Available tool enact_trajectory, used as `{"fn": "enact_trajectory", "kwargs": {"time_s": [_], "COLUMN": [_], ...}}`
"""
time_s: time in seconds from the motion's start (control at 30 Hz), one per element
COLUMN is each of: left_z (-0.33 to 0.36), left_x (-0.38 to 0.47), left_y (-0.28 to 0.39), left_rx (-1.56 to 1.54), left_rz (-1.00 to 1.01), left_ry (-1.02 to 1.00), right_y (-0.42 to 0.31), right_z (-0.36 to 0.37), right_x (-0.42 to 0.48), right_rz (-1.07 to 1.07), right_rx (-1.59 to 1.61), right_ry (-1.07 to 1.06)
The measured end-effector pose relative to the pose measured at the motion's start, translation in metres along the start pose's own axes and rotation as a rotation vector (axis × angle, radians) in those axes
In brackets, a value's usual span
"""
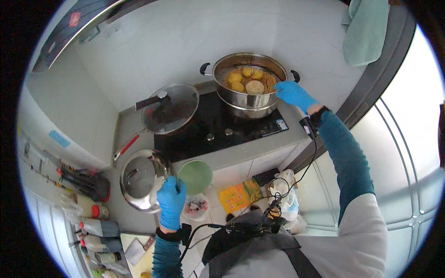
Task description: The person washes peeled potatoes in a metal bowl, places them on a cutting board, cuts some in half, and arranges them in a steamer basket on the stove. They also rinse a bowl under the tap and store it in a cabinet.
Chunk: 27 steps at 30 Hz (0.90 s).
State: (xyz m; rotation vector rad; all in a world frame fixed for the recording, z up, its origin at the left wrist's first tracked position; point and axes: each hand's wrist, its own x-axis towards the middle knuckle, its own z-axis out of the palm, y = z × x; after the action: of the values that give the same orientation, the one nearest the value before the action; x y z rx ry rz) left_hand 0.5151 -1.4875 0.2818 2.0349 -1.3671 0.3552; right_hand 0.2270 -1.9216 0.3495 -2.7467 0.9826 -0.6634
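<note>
My left hand [172,201], in a blue glove, grips the handle of a domed metal and glass pot lid [142,180], held tilted left of the stove. In a matching glove, my right hand [293,94] is at the right rim of a stainless steel steamer pot [247,100]; its fingertips are partly hidden, so whether they hold anything cannot be told. Inside the steamer, several yellow potato-like pieces [235,78] and a pale round item [255,87] lie on a slatted rack [269,81].
A lidded frying pan [170,109] with a red handle stands on the black cooktop's left side. A green basin [195,177] is below the counter edge. A cleaver [137,251] lies on a cutting board [127,238] beside several bottles [100,227]. A black cable [309,166] hangs near my right arm.
</note>
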Motion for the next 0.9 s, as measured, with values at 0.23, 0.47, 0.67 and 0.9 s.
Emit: {"fn": "enact_trajectory", "kwargs": {"time_s": [0.23,0.47,0.67,0.9], "left_z": [0.031,0.045,0.047,0.055], "left_x": [0.006,0.013,0.016,0.026], "left_y": [0.015,0.032,0.032,0.030], "left_rx": [-0.301,-0.210,-0.130,-0.123], "left_rz": [-0.398,-0.395,-0.449,-0.482], "left_ry": [-0.130,-0.098,-0.096,-0.110], "right_y": [0.061,0.084,0.088,0.086], "right_z": [0.043,0.105,0.139,0.136], "right_x": [0.088,0.152,0.171,0.181], "right_rz": [0.034,0.028,-0.273,-0.350], "right_rx": [-0.058,-0.224,-0.320,-0.387], "right_ry": [-0.257,-0.590,-0.576,-0.554]}}
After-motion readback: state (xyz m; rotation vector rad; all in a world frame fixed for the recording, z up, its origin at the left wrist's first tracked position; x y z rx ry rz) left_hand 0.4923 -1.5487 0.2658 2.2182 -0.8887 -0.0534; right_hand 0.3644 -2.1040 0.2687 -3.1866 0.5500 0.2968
